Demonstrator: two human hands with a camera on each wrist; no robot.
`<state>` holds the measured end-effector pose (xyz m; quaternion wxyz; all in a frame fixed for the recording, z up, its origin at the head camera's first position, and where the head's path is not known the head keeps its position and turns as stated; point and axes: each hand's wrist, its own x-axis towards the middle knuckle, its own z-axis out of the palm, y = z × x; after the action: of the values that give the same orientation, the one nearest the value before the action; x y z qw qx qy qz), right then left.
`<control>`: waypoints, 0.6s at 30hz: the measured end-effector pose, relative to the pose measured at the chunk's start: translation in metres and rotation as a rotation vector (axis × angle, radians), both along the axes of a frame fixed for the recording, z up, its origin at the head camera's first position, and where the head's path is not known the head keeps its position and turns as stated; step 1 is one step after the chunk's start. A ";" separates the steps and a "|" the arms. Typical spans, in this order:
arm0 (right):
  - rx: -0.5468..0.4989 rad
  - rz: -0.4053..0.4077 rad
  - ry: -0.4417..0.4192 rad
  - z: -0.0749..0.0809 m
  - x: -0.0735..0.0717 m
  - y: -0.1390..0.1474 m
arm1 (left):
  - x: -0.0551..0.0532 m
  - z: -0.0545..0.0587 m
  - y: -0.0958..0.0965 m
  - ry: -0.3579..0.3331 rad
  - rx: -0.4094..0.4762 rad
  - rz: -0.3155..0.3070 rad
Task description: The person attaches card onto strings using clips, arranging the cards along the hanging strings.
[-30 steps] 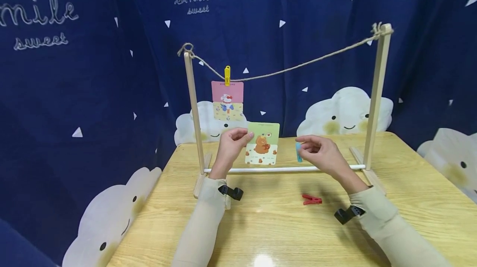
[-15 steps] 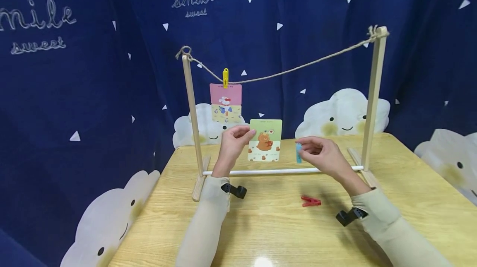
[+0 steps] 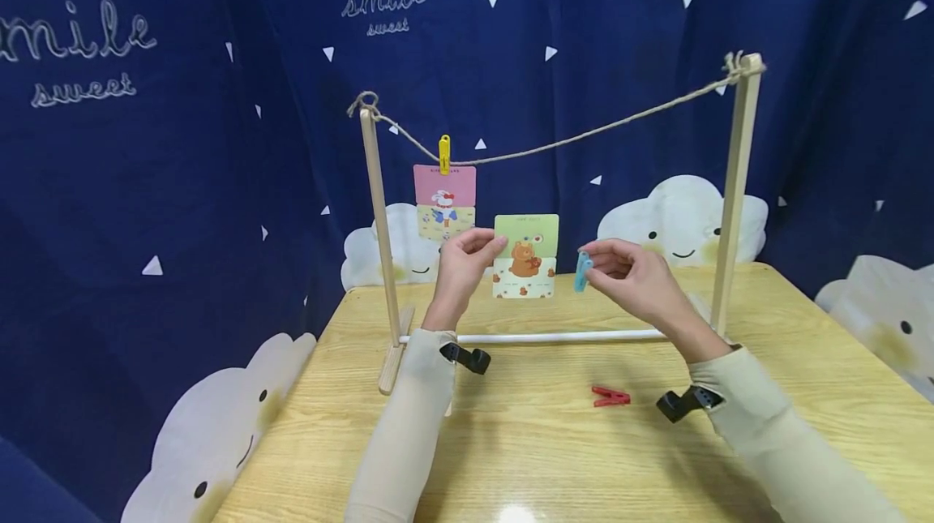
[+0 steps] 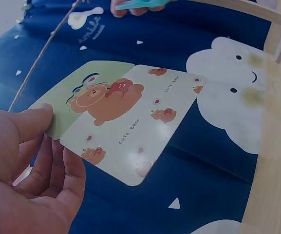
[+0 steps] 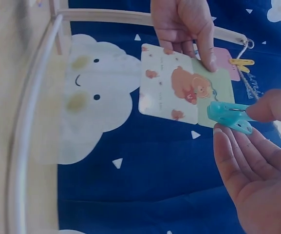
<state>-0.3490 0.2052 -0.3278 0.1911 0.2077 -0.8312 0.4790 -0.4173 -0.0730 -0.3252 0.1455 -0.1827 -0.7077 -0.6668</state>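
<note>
My left hand (image 3: 467, 270) pinches the left edge of a green and white bear card (image 3: 525, 257) between thumb and fingers, upright below the rope (image 3: 569, 136). To its right, my right hand (image 3: 633, 280) holds a light blue clothespin (image 3: 582, 272) between thumb and fingertips, apart from the card in the head view. The right wrist view shows the clothespin (image 5: 229, 116) in front of the card's green part. A yellow clothespin (image 3: 444, 155) fixes a pink and yellow rabbit card (image 3: 446, 203) to the rope. On the table lies a red clothespin (image 3: 610, 396).
The rope spans two wooden posts, the left post (image 3: 381, 223) and the right post (image 3: 737, 190), joined low down by a white rod (image 3: 554, 337). The stand is on a wooden table (image 3: 525, 450). A dark blue curtain (image 3: 292, 142) with clouds hangs behind.
Both hands have risen, the left one also moving slightly right with the bear card. The light blue clothespin has gone up with my right hand and turned a little.
</note>
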 end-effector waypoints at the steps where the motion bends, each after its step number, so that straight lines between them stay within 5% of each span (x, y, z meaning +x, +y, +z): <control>1: 0.001 0.002 0.011 0.004 0.000 -0.001 | -0.001 0.001 0.000 0.004 0.006 0.002; 18: 0.023 -0.070 0.032 0.066 -0.008 -0.013 | -0.011 0.022 0.004 0.016 0.092 0.007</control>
<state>-0.3572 0.1920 -0.2623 0.2185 0.1882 -0.8402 0.4593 -0.4283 -0.0694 -0.3031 0.1618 -0.1786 -0.6758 -0.6966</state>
